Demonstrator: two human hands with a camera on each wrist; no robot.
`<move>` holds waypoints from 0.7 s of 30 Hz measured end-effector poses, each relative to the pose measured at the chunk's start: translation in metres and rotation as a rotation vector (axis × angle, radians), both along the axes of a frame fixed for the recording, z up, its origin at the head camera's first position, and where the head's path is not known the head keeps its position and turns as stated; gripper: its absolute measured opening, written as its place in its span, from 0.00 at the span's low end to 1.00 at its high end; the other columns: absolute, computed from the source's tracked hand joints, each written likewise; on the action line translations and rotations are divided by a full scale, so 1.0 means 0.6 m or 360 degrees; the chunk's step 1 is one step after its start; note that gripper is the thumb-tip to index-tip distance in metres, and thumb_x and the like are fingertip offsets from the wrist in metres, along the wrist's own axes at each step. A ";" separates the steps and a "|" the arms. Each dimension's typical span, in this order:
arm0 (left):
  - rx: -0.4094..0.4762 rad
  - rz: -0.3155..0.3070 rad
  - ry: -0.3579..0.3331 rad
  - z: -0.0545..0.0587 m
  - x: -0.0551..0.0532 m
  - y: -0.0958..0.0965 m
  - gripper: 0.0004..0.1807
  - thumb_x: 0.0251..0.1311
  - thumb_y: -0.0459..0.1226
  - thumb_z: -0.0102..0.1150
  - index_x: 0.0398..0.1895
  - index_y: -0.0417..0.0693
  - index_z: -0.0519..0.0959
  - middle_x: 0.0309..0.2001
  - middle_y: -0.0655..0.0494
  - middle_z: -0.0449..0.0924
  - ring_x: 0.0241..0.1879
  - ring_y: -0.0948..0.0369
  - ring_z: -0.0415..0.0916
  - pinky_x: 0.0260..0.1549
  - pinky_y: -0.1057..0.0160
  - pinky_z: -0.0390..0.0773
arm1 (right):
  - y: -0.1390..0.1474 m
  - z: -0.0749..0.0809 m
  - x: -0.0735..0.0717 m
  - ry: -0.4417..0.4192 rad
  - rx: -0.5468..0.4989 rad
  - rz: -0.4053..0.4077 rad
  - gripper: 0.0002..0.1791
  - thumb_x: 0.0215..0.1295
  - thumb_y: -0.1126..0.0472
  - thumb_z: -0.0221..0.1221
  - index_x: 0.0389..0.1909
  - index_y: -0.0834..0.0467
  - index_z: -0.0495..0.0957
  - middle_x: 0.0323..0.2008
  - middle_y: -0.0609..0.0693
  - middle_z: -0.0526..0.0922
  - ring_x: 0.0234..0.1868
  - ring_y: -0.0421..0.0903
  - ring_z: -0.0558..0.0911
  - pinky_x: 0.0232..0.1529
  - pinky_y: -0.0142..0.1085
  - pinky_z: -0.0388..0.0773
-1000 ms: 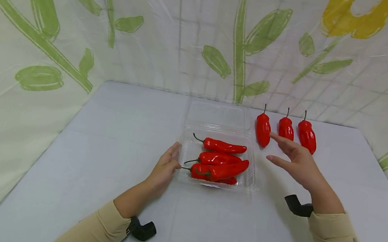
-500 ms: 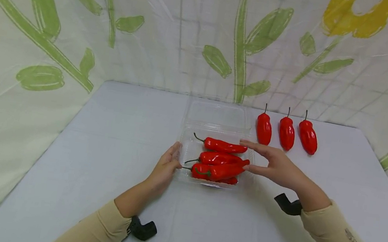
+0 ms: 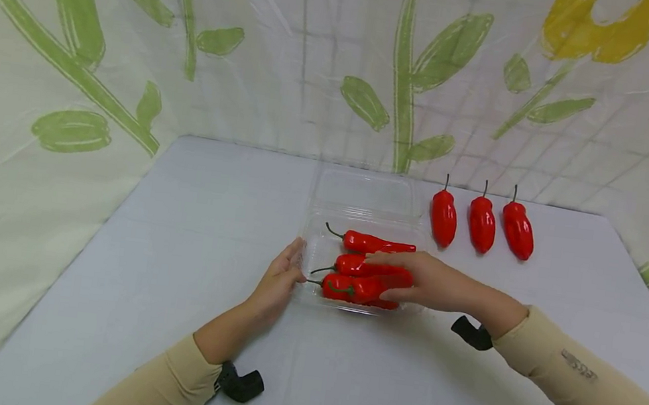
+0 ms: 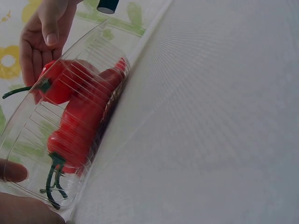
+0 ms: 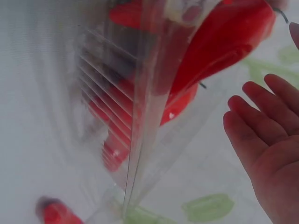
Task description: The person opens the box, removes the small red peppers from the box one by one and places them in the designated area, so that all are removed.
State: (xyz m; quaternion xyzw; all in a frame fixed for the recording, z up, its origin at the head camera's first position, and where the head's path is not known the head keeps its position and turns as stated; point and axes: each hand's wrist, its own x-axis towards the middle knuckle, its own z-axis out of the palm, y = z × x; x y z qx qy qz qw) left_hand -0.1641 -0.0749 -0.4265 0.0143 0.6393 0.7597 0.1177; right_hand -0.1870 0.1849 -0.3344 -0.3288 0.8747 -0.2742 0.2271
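Clear container (image 3: 317, 245): sat at the centre of the head frame on the pale bench (image 3: 213, 216); at least 4 red peppers lay inside.
Container lid (image 3: 368, 192): open, laid back toward the top of the frame.
Far pepper (image 3: 377, 243): lay alone along the upper side of the container, stem to the left.
Middle pepper (image 3: 347, 264): just below it, partly under the right hand (image 3: 432, 285).
Lower pepper (image 3: 331, 286): bottom row, stem reaching the left rim; mostly covered.
Slanted pepper (image 3: 365, 290): rested on top of the lower pepper, green stem at lower left, body rising to the right.
Right hand: over the container's right half, about the slanted pepper; fingers extended and parted from the thumb, unclosed. Contact with the pepper: could not tell.
Left hand (image 3: 273, 287): left of centre, at the container's left wall; fingers straight along the outside, thumb tip at the rim.
Loose peppers (image 3: 482, 226): 3, in a row at upper right on the bench, stems toward the top.
Sleeves (image 3: 571, 368): beige, entering from lower left and lower right.
Backdrop (image 3: 269, 108): white sheet, yellow flowers, green leaves, across the upper frame.
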 end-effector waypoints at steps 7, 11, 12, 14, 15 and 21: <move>-0.0016 0.0001 -0.0014 0.001 0.001 0.000 0.42 0.48 0.21 0.33 0.72 0.34 0.38 0.75 0.42 0.35 0.74 0.49 0.31 0.71 0.51 0.38 | -0.028 -0.004 -0.006 -0.0052 0.0140 0.0170 0.32 0.56 0.58 0.62 0.64 0.50 0.68 0.56 0.46 0.74 0.55 0.45 0.69 0.41 0.29 0.78; -0.0005 0.0000 -0.0012 0.001 0.000 0.000 0.42 0.48 0.21 0.33 0.72 0.33 0.38 0.74 0.42 0.35 0.74 0.49 0.31 0.71 0.51 0.37 | -0.040 -0.004 -0.009 -0.0072 0.0199 0.0221 0.31 0.55 0.59 0.63 0.63 0.52 0.69 0.54 0.47 0.75 0.53 0.44 0.70 0.41 0.29 0.78; -0.0004 0.0000 -0.0012 0.001 0.000 0.000 0.42 0.48 0.21 0.33 0.72 0.33 0.38 0.74 0.42 0.35 0.74 0.49 0.31 0.71 0.51 0.37 | -0.043 -0.004 -0.009 -0.0076 0.0214 0.0227 0.31 0.55 0.59 0.63 0.63 0.51 0.69 0.53 0.46 0.76 0.53 0.44 0.71 0.41 0.30 0.79; -0.0003 0.0005 -0.0014 0.001 0.000 0.000 0.42 0.48 0.21 0.33 0.72 0.33 0.38 0.74 0.42 0.35 0.74 0.49 0.31 0.71 0.51 0.37 | -0.048 -0.005 -0.010 -0.0075 0.0246 0.0238 0.31 0.54 0.59 0.64 0.62 0.51 0.70 0.52 0.46 0.76 0.53 0.44 0.71 0.41 0.31 0.79; -0.0004 0.0006 -0.0016 0.002 0.000 0.000 0.42 0.48 0.21 0.33 0.72 0.34 0.38 0.74 0.42 0.35 0.74 0.49 0.31 0.71 0.51 0.38 | -0.050 -0.005 -0.011 -0.0076 0.0259 0.0240 0.32 0.54 0.59 0.64 0.62 0.51 0.70 0.52 0.46 0.77 0.53 0.44 0.71 0.42 0.31 0.79; -0.0013 -0.0001 -0.0015 0.003 0.001 -0.002 0.42 0.49 0.22 0.34 0.72 0.34 0.38 0.75 0.43 0.36 0.74 0.50 0.32 0.71 0.52 0.39 | -0.059 -0.008 -0.015 -0.0096 0.0317 0.0255 0.36 0.53 0.60 0.64 0.66 0.50 0.65 0.53 0.46 0.76 0.54 0.44 0.71 0.43 0.33 0.80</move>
